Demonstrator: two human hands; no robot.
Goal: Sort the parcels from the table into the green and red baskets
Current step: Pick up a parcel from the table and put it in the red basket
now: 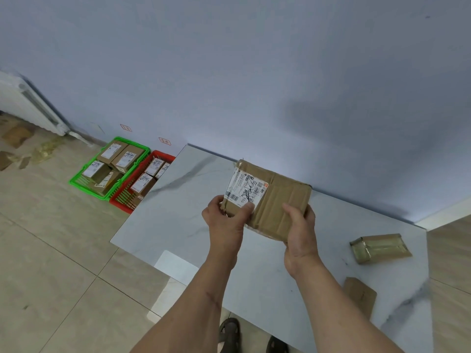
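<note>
You are holding 1 cardboard parcel (267, 197) above the marble surface (178, 212) with 2 hands: your left hand (224, 217) is pinching its label end, thumb over the white label, and your right hand (299, 230) is curling round its near edge. 2 more parcels are lying on the surface, a taped parcel (379, 248) at 3 o'clock and a flat brown parcel (360, 295) at 5 o'clock. At 10 o'clock on the floor, the green basket (84, 184) is holding 4 parcels and the red basket (122, 202) is showing 3.
</note>
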